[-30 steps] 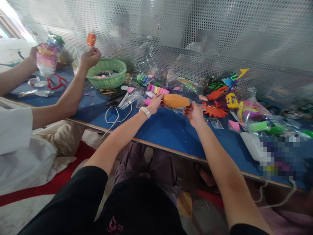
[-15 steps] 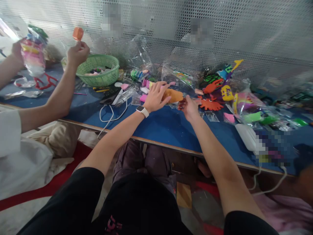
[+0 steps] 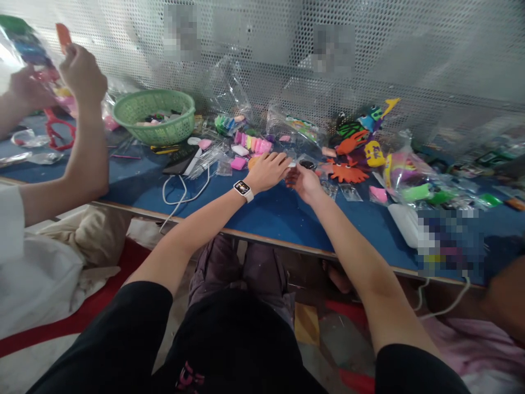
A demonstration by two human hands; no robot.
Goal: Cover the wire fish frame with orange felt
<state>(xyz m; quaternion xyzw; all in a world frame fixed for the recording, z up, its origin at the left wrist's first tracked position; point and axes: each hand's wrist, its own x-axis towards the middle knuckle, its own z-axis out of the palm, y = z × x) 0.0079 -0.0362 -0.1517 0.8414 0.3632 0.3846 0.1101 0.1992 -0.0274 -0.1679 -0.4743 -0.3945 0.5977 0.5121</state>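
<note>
My left hand [image 3: 268,173], with a white smartwatch [image 3: 243,189] on the wrist, is held palm down with its fingers stretched out to the right. An orange-tan clay-like lump [image 3: 251,163] shows just past its knuckles, mostly hidden by the hand. Facing it, my right hand [image 3: 307,184] is turned partly up with its fingers curled. A small white piece [image 3: 292,164] shows between the two hands; what the right fingers hold is hidden. Behind the right hand is a round black thing [image 3: 307,164], and an orange crab-like clay figure [image 3: 348,172] lies to its right.
Pink blocks [image 3: 238,163], a green basket [image 3: 156,117], a dark phone [image 3: 180,158] and a white cable [image 3: 184,191] are to the left. Colourful clay figures [image 3: 373,153] and plastic bags [image 3: 410,169] lie right. A co-worker's hand [image 3: 84,76] lifts an orange piece at far left.
My left hand has slid right and down, closer to my right hand, covering most of the orange-tan lump. The co-worker's hands have moved left. The view has shifted slightly.
</note>
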